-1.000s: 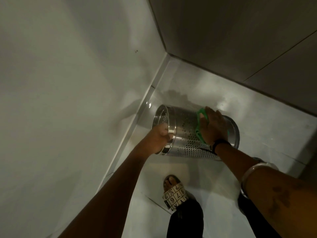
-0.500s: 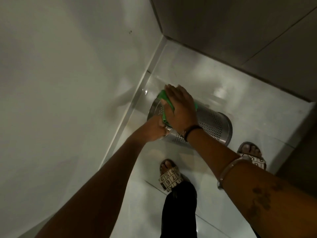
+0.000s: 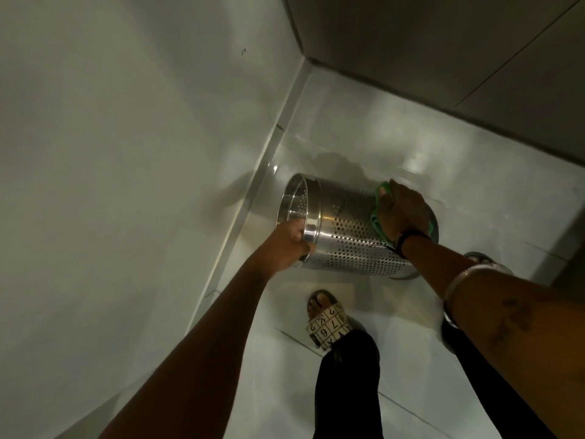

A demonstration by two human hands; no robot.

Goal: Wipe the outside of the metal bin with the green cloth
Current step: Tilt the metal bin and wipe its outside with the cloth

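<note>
A perforated metal bin (image 3: 345,229) is held on its side above the floor, its open mouth facing left. My left hand (image 3: 289,243) grips the polished rim at the lower left. My right hand (image 3: 402,212) presses the green cloth (image 3: 377,220) flat against the bin's wall near its base end; only the cloth's edges show around my fingers. The bin's base is mostly hidden behind my right wrist.
A pale wall (image 3: 126,153) rises on the left and a dark tiled wall (image 3: 443,52) closes the corner behind. Glossy white floor tiles (image 3: 364,141) lie below. My sandalled left foot (image 3: 326,321) stands just under the bin; the other foot (image 3: 478,258) peeks out by my right forearm.
My right hand slid the cloth from the rim end of the bin to the base end. My left hand kept hold of the rim.
</note>
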